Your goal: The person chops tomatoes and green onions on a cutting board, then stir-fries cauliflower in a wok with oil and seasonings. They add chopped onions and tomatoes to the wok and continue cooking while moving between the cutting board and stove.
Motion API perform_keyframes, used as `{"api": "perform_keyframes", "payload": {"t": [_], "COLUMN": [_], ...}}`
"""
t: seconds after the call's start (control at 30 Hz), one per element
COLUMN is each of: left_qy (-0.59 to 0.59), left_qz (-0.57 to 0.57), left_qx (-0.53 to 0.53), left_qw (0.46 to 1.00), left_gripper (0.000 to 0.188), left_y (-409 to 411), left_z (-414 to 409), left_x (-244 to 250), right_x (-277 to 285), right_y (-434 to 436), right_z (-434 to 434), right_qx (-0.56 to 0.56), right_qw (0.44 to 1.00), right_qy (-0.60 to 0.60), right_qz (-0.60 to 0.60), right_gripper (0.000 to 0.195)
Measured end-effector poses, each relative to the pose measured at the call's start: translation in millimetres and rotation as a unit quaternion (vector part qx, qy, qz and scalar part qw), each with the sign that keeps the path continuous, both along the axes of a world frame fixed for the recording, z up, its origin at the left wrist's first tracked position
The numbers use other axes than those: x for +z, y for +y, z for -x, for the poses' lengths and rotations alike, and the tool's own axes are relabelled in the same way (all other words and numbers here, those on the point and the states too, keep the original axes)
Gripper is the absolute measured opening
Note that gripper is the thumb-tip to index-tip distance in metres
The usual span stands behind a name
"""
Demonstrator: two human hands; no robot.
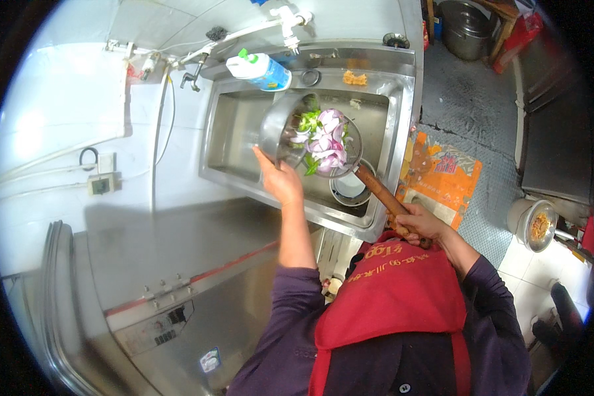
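My left hand point(281, 182) grips the rim of a steel bowl point(273, 126), which is tipped on its side toward the right. Cut red onion point(329, 138) and green pepper pieces point(309, 120) lie at the bowl's mouth and in a round strainer point(359, 141). My right hand point(418, 222) is closed around the strainer's wooden handle point(383, 190). Both vessels are above the right basin of a steel double sink point(210, 163). Under the strainer, a round metal container point(350, 190) sits in that basin, partly hidden.
Behind the basins stand a detergent jug point(265, 72), a small dark round lid point(310, 77) and a yellow sponge point(355, 78). A white tap point(289, 34) overhangs the sink's back edge. Flattened orange cardboard point(440, 173) lies on the floor at right, near a food-filled pot point(537, 225).
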State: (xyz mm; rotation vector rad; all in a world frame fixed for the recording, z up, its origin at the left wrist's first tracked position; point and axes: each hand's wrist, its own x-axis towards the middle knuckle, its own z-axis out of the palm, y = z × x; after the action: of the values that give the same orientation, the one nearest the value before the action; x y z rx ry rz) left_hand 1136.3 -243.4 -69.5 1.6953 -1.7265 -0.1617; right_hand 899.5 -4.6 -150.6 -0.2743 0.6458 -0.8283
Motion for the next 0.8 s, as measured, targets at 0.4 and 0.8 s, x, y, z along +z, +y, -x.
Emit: {"api": "perform_keyframes", "payload": {"t": [0.4, 0.8], "left_qy": [-0.052, -0.040], "left_qz": [0.035, 0.068], "left_qx": [0.004, -0.004], "left_qw": [0.998, 0.997], "left_gripper": [0.069, 0.071], "left_y": [-5.3, -5.9], "left_z": [-9.1, -20.5], "left_x": [7.7, 21.1], "right_x": [-2.9, -3.4], "right_y": [-5.4, -15.0], "right_z": [5.8, 14.9], "right_qx": [0.016, 0.029], "right_qw": [1.000, 0.999], "right_qy": [-0.008, 0.012], "right_qz": [0.001, 0.007], "right_gripper": [0.038, 0.035]}}
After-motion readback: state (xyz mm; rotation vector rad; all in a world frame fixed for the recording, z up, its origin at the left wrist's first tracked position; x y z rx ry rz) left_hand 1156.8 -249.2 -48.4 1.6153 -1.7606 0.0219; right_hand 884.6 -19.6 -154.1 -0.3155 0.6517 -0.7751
